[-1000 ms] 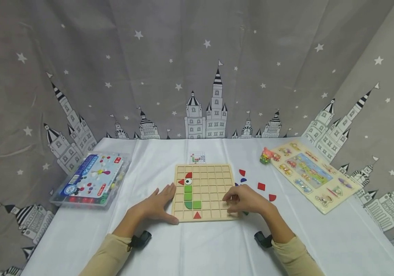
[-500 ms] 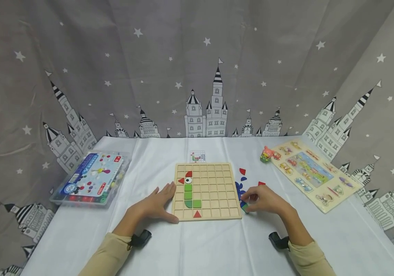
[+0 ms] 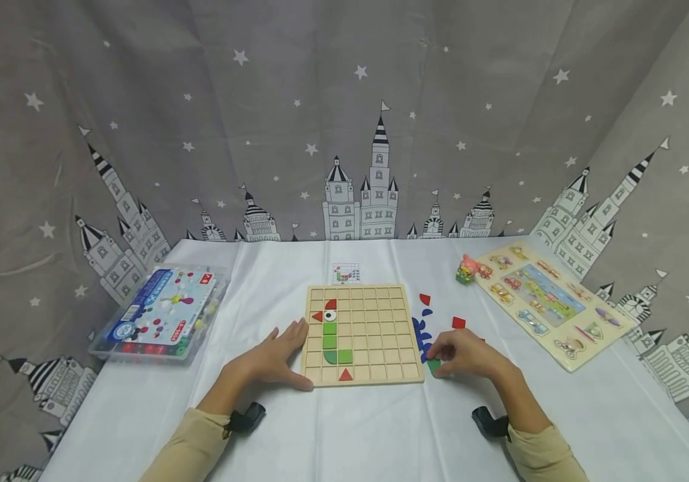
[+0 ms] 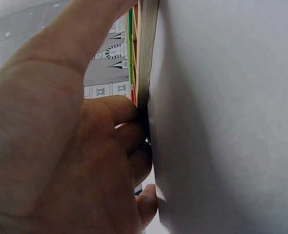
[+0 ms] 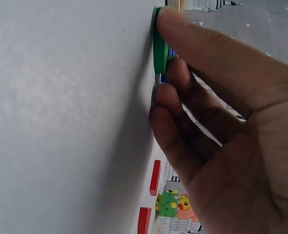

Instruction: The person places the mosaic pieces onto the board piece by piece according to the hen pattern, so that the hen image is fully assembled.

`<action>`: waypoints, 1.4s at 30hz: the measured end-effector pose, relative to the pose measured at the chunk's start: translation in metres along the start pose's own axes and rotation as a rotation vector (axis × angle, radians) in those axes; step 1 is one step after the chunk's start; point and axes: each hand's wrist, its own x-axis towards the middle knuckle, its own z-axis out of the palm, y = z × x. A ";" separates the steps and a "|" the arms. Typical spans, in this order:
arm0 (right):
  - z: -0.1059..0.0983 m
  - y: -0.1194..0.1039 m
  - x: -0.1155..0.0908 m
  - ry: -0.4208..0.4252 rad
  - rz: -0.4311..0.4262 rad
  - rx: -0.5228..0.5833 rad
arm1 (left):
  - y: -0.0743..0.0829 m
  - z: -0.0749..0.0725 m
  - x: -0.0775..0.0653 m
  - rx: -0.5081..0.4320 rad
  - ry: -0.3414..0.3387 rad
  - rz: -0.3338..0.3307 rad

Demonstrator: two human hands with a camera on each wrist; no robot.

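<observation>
A wooden grid board [image 3: 380, 335] lies flat on the white cloth. On its left part sit a red quarter-circle [image 3: 331, 304], an eye piece [image 3: 329, 315], two red triangles, several green squares [image 3: 329, 329] and a green quarter-circle [image 3: 331, 357]. My left hand [image 3: 272, 357] rests at the board's left edge, fingers spread along it and thumb by the near corner. Beyond the board's right edge, my right hand [image 3: 465, 353] pinches a flat green piece [image 5: 159, 41] low over the cloth, thumb on its upper end. Several blue pieces [image 3: 420, 333] lie beside these fingertips.
Loose red pieces [image 3: 458, 323] lie right of the blue ones. A small pattern card [image 3: 346, 273] sits behind the board. Farther right are a pink-and-green figurine [image 3: 467, 269] and a picture puzzle board [image 3: 552, 304]; a clear plastic case [image 3: 163, 313] stands at left.
My right hand has left the board's lower right cells and moved right to the loose pieces. The green piece now shows at its fingertips. My left hand has stayed in place.
</observation>
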 end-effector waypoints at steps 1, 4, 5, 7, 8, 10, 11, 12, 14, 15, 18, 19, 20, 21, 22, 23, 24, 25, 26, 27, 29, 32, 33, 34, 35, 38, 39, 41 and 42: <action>0.000 0.001 0.000 0.008 0.008 -0.001 | 0.000 0.000 0.000 0.004 0.002 0.000; -0.001 0.004 0.000 0.029 0.009 -0.015 | 0.001 0.000 0.000 0.008 0.005 0.000; -0.002 0.005 0.000 0.032 0.014 -0.014 | 0.001 0.000 0.001 0.009 0.005 -0.001; -0.002 0.007 0.000 0.034 0.014 -0.011 | 0.001 0.000 0.001 0.010 0.007 -0.002; -0.002 0.008 0.000 0.032 0.016 -0.009 | 0.001 0.000 0.001 0.009 0.006 -0.004; -0.002 0.008 -0.001 0.029 0.028 -0.002 | 0.001 0.000 0.001 0.011 0.005 -0.008; -0.002 0.008 -0.001 0.026 0.031 0.002 | 0.001 0.000 0.001 0.011 0.004 -0.012; -0.001 0.008 -0.001 0.022 0.034 0.006 | 0.001 0.000 0.001 0.011 0.003 -0.016; -0.001 0.008 -0.001 0.021 0.037 0.007 | 0.002 0.001 0.000 0.009 0.002 -0.024; -0.001 0.008 -0.001 0.021 0.034 0.005 | 0.002 0.001 0.000 0.008 0.001 -0.029; -0.001 0.008 0.000 0.028 0.021 0.005 | 0.002 0.001 0.000 0.009 0.001 -0.036; -0.001 0.009 0.000 0.033 0.018 0.004 | 0.002 0.000 0.000 0.010 0.002 -0.036; -0.001 0.009 0.000 0.036 0.012 0.004 | 0.002 0.000 0.000 0.011 0.004 -0.035; -0.001 0.009 0.000 0.039 0.008 0.005 | 0.003 0.000 0.000 0.012 0.006 -0.034; -0.001 0.010 0.000 0.041 0.005 0.006 | 0.003 0.000 0.000 0.011 0.006 -0.033; -0.001 0.010 0.000 0.042 0.005 0.008 | 0.003 0.000 0.000 0.012 0.006 -0.031; -0.001 0.010 0.000 0.041 0.001 0.008 | 0.003 0.000 0.000 0.010 0.005 -0.032; 0.000 0.011 0.000 0.041 0.001 0.008 | 0.003 0.000 0.000 0.008 0.003 -0.031; 0.000 0.011 0.000 0.041 0.001 0.008 | 0.003 0.000 0.000 0.007 0.001 -0.032; -0.001 0.011 0.000 0.040 -0.001 0.007 | 0.004 -0.001 0.000 0.008 0.000 -0.033; -0.001 0.011 -0.001 0.037 -0.009 0.004 | 0.004 0.000 0.000 0.009 -0.001 -0.034; -0.003 0.008 -0.001 0.031 -0.032 -0.002 | 0.006 -0.001 0.000 0.014 -0.002 -0.034; -0.005 0.007 -0.001 0.029 -0.044 0.000 | 0.006 -0.002 0.000 0.015 -0.002 -0.032; -0.006 0.005 0.000 0.027 -0.055 0.004 | 0.007 -0.003 -0.001 0.012 -0.002 -0.030; -0.008 0.003 0.000 0.026 -0.064 0.007 | 0.007 -0.004 -0.001 0.013 -0.003 -0.028; -0.010 -0.006 0.004 0.028 -0.108 0.016 | 0.008 -0.006 -0.002 0.008 -0.005 -0.024; -0.010 -0.009 0.006 0.030 -0.122 0.022 | 0.007 -0.006 -0.002 0.005 -0.006 -0.024; -0.008 -0.016 0.009 0.030 -0.143 0.026 | 0.006 -0.004 -0.003 -0.001 -0.010 -0.023; -0.007 -0.020 0.010 0.029 -0.155 0.028 | 0.005 -0.003 -0.002 -0.006 -0.012 -0.023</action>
